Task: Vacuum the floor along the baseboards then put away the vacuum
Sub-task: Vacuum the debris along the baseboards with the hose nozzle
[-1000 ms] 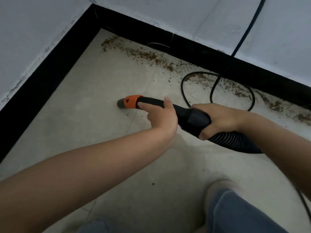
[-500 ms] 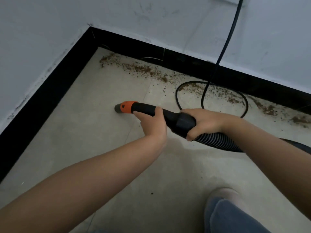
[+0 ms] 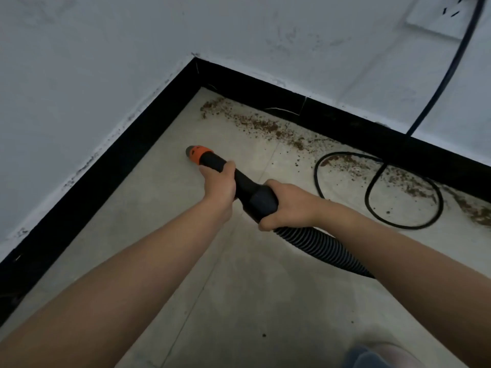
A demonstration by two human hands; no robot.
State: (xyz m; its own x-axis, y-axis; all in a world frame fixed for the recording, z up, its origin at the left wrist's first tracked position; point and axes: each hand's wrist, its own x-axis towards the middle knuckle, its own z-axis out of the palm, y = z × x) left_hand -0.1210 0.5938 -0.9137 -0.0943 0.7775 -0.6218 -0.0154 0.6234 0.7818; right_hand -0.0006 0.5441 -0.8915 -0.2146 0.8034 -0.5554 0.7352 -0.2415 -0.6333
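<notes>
Left hand: the left hand (image 3: 219,183) wraps its fingers round the black vacuum nozzle (image 3: 212,161) just behind the orange collar (image 3: 199,152).
Right hand: the right hand (image 3: 288,205) grips the wider cuff where the ribbed hose (image 3: 318,245) joins.
Nozzle tip: on the floor (image 3: 252,301), near the corner of the black baseboard (image 3: 125,160).
Debris: brown crumbs (image 3: 255,124) along the far baseboard.
Cord: the power cord (image 3: 377,187) loops on the floor at right.

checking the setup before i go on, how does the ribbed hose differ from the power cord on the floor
The ribbed hose is thick and ridged; the power cord is thin and smooth. The hose runs in one gentle curve from the right hand toward the lower right; the cord lies in a loop on the floor, then climbs the wall toward the outlet. The cord loop lies among the brown debris by the baseboard; the hose lies away from it. Both are black.
</notes>
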